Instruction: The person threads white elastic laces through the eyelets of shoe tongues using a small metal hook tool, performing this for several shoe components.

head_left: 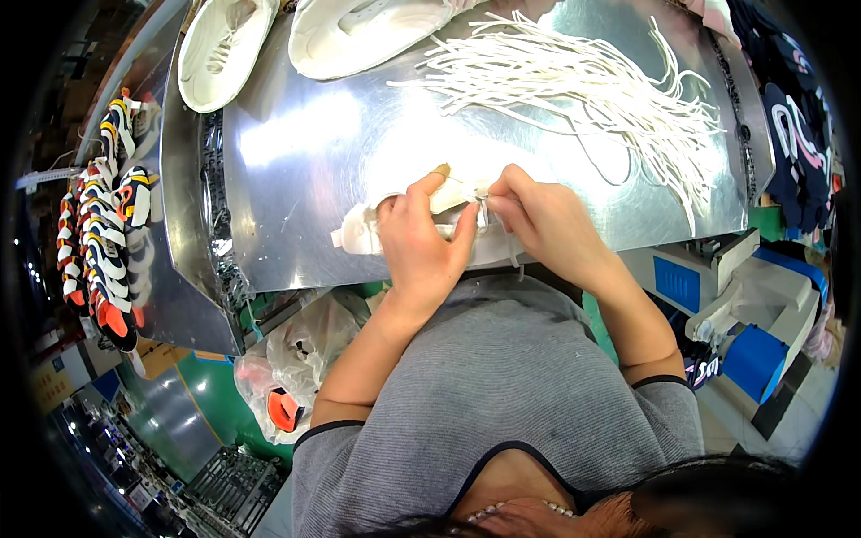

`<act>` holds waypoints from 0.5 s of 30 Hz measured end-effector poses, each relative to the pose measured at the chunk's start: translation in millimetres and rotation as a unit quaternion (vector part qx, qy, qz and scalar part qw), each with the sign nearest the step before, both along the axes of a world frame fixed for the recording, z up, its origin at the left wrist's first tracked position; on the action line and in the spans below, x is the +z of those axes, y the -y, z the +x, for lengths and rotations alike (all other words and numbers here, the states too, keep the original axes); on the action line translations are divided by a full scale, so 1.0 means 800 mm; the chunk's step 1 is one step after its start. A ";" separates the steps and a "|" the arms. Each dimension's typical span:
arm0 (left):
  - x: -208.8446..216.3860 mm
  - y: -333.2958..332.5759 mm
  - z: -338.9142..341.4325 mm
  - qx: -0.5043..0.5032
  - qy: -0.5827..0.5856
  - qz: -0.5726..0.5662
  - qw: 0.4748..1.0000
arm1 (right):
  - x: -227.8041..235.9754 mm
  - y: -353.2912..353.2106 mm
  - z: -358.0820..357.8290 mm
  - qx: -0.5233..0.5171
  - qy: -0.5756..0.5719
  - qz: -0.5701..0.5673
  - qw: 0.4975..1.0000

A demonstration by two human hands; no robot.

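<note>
A white shoe (360, 231) lies sideways near the front edge of the metal table, its toe and sole partly covered by my hands. My left hand (421, 238) is curled over the shoe, thumb and forefinger on either side of its opening. At the eyelets, my right hand (552, 224) pinches a thin white shoelace (517, 257), whose end dangles below the fingers. Beyond my hands lies a loose heap of white shoelaces (583, 90). Two more white shoes, one narrow (220, 58) and one cut off by the upper edge (359, 40), sit at the far left.
Shiny metal forms the tabletop (296, 197). Stacked striped shoe uppers (103, 242) stand on the left, dark ones (794, 134) on the right. Below the table are a clear plastic bag (309, 345) and a grey machine with blue panels (758, 359).
</note>
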State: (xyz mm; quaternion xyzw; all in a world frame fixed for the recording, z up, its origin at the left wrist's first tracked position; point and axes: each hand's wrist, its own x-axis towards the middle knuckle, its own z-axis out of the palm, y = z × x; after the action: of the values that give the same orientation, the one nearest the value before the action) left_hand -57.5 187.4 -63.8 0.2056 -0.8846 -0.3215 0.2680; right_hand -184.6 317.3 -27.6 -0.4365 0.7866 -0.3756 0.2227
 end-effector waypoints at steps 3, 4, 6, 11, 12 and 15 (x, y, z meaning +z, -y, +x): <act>0.004 -0.005 0.006 -0.049 -0.012 -0.034 0.998 | -0.016 0.007 -0.004 0.011 0.051 -0.046 0.998; 0.014 -0.010 0.005 -0.092 -0.003 -0.069 0.993 | -0.017 0.014 0.002 0.004 0.022 -0.012 1.000; 0.008 -0.004 0.008 -0.088 0.020 -0.035 0.995 | -0.016 0.033 0.014 -0.007 -0.038 0.055 0.998; 0.019 0.010 0.002 -0.072 -0.039 0.377 0.923 | 0.022 -0.008 -0.016 -0.021 0.040 0.056 0.997; 0.021 0.012 -0.002 -0.064 -0.024 0.369 0.927 | 0.024 -0.026 -0.020 -0.060 0.076 0.067 0.993; 0.020 0.017 -0.014 -0.048 0.001 0.357 0.933 | 0.008 -0.037 -0.022 -0.128 0.073 0.029 0.989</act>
State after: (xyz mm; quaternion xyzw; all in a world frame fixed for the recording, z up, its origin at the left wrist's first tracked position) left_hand -69.1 174.1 -47.6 0.2455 -0.7207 -0.6282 0.1600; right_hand -202.6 347.1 -21.0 -0.2967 0.8283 -0.4088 0.2424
